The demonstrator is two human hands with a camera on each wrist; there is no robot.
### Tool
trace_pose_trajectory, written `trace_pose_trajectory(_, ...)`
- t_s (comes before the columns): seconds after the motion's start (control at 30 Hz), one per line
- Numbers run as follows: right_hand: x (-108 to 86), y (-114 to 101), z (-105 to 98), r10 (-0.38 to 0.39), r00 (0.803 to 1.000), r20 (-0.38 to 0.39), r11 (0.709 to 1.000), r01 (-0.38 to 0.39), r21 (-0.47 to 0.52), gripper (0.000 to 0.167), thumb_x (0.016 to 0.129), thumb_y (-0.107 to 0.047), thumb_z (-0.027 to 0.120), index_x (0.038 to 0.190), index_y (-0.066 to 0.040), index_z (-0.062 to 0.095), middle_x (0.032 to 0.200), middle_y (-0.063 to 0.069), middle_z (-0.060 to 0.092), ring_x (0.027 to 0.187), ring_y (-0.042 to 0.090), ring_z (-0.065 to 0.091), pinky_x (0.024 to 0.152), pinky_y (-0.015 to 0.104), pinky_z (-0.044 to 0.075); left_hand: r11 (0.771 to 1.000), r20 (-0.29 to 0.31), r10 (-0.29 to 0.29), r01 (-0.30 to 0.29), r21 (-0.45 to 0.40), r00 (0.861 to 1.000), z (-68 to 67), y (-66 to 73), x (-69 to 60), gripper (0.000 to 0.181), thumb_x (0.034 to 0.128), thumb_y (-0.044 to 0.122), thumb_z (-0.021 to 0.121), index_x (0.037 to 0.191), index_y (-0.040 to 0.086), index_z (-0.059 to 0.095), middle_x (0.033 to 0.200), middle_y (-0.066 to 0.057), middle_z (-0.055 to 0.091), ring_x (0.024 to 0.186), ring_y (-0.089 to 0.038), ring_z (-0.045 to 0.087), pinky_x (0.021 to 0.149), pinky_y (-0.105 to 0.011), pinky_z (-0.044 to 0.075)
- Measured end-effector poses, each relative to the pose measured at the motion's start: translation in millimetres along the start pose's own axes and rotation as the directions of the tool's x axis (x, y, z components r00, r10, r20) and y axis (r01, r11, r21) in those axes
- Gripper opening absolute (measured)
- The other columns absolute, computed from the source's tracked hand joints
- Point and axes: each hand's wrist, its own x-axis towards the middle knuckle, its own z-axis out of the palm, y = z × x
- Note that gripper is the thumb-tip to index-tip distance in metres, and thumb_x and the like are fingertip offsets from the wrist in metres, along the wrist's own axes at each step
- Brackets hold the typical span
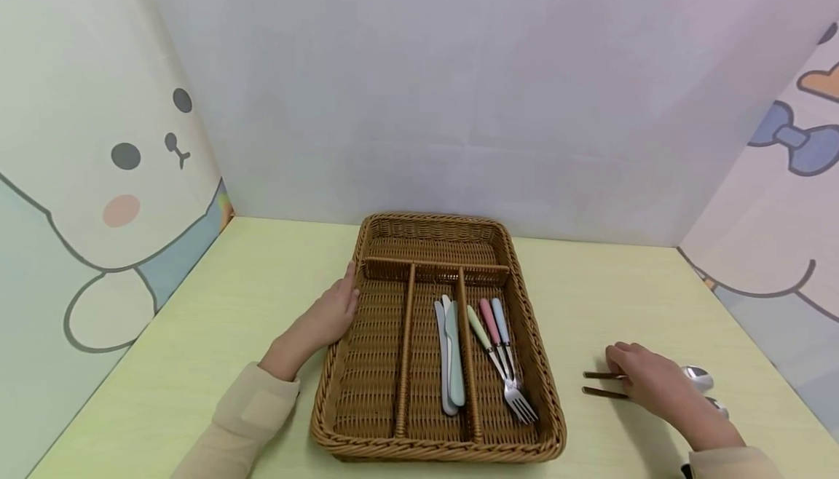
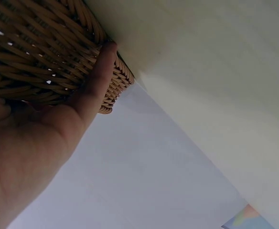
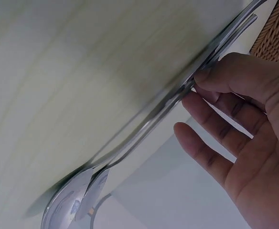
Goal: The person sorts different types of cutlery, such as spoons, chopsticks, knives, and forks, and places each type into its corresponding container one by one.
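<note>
A brown wicker cutlery basket (image 1: 404, 348) stands in the middle of the table. My left hand (image 1: 330, 311) holds its left side by the rim; in the left wrist view one finger (image 2: 101, 71) lies straight along the outer wall, and the others are mostly hidden. Right of the basket, my right hand (image 1: 652, 381) pinches the handles of two metal spoons (image 3: 70, 198) between thumb and fingertips. Their handle ends (image 1: 604, 393) point toward the basket. Whether they have left the table cannot be told.
Several table knives (image 1: 454, 362) lie in the basket's middle compartment. Forks (image 1: 514, 399) with yellow, pink and blue handles lie in the right one. A grey-white wall (image 1: 459, 100) rises behind the table, with cartoon-printed panels (image 1: 85, 137) at the sides.
</note>
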Motion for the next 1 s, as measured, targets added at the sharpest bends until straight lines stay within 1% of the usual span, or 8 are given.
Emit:
trace_pose_trajectory(0.17,0.4,2,3,-0.042,0.998,-0.053,0.999,0.04,-0.036,0.039,0.061,0.005,0.07,0.068,-0.022,0.041,0.067,-0.014,0.038,0.062,0.004,0.032,0.048,0.02,0.027,1.0,-0.011,0.027,-0.027,0.004,1.0,-1.9,0.0,-0.6,0.055,0.0999,0.013,0.027,0.142,-0.012,0.002,0.133,-0.037,0.037,0.12,-0.044,0.044,0.099,-0.052,0.038)
trace_pose_trajectory(0.23,0.2,3,5,-0.065,0.995,-0.07,0.997,0.062,-0.046,0.039,0.061,0.004,0.07,0.068,-0.021,0.041,0.067,-0.014,0.037,0.061,0.004,0.031,0.047,0.02,0.026,0.999,-0.014,0.036,-0.036,0.006,0.999,-3.1,0.4,-1.0,0.054,0.0999,0.012,0.027,0.142,-0.013,0.004,0.123,-0.034,0.048,0.107,-0.04,0.055,0.097,-0.05,0.041)
trace_pose_trajectory(0.3,-0.1,5,6,-0.086,0.993,-0.075,0.995,0.082,-0.053,0.039,0.06,0.004,0.07,0.069,-0.02,0.041,0.067,-0.013,0.037,0.061,0.004,0.031,0.047,0.02,0.027,0.999,-0.016,0.039,-0.038,0.009,0.999,-4.5,1.0,-1.2,0.053,0.0998,0.012,0.027,0.142,-0.013,0.005,0.101,-0.026,0.057,0.086,-0.029,0.059,0.094,-0.048,0.044)
trace_pose_trajectory(0.4,0.1,7,7,-0.112,0.991,-0.075,0.993,0.108,-0.054,0.039,0.06,0.003,0.072,0.071,-0.019,0.042,0.068,-0.012,0.039,0.062,0.005,0.033,0.047,0.02,0.028,0.999,-0.009,0.042,-0.042,-0.002,0.999,-6.5,1.0,-1.5,0.052,0.0995,0.011,0.026,0.141,-0.013,0.006,0.07,-0.008,0.047,0.057,-0.015,0.044,0.081,-0.041,0.048)
trace_pose_trajectory(0.53,1.0,8,8,-0.137,0.987,-0.08,0.99,0.133,-0.053,0.039,0.061,0.004,0.072,0.071,-0.018,0.042,0.068,-0.011,0.04,0.064,0.006,0.034,0.048,0.02,0.029,0.998,0.001,0.052,-0.052,-0.022,0.999,-6.7,-1.5,-1.1,0.052,0.0993,0.009,0.025,0.142,-0.012,0.005,0.058,-0.001,0.04,0.044,-0.009,0.029,0.066,-0.032,0.045)
trace_pose_trajectory(0.6,1.0,9,8,-0.144,0.985,-0.091,0.989,0.139,-0.055,0.039,0.06,0.005,0.07,0.071,-0.018,0.041,0.068,-0.012,0.039,0.065,0.005,0.035,0.048,0.02,0.029,0.998,0.008,0.056,-0.056,-0.027,0.998,-5.9,-3.3,-0.6,0.051,0.0995,0.009,0.024,0.142,-0.012,0.004,0.053,0.001,0.038,0.042,-0.008,0.026,0.063,-0.03,0.044)
trace_pose_trajectory(0.9,-0.1,10,11,-0.155,0.978,-0.136,0.987,0.147,-0.066,0.04,0.059,0.004,0.071,0.072,-0.019,0.041,0.072,-0.014,0.037,0.066,0.006,0.037,0.048,0.02,0.029,0.997,0.016,0.059,-0.058,-0.053,0.998,-5.5,-6.3,-0.1,0.052,0.0996,0.01,0.023,0.143,-0.011,0.003,0.059,-0.001,0.041,0.045,-0.009,0.029,0.078,-0.036,0.044)
trace_pose_trajectory(1.0,-0.5,11,11,-0.17,0.974,-0.153,0.985,0.162,-0.063,0.04,0.058,0.004,0.071,0.073,-0.018,0.042,0.073,-0.013,0.038,0.066,0.005,0.036,0.048,0.019,0.029,0.997,0.023,0.059,-0.058,-0.057,0.998,-5.8,-6.8,-0.1,0.052,0.0996,0.01,0.023,0.143,-0.01,0.002,0.058,-0.001,0.041,0.045,-0.009,0.029,0.08,-0.037,0.044)
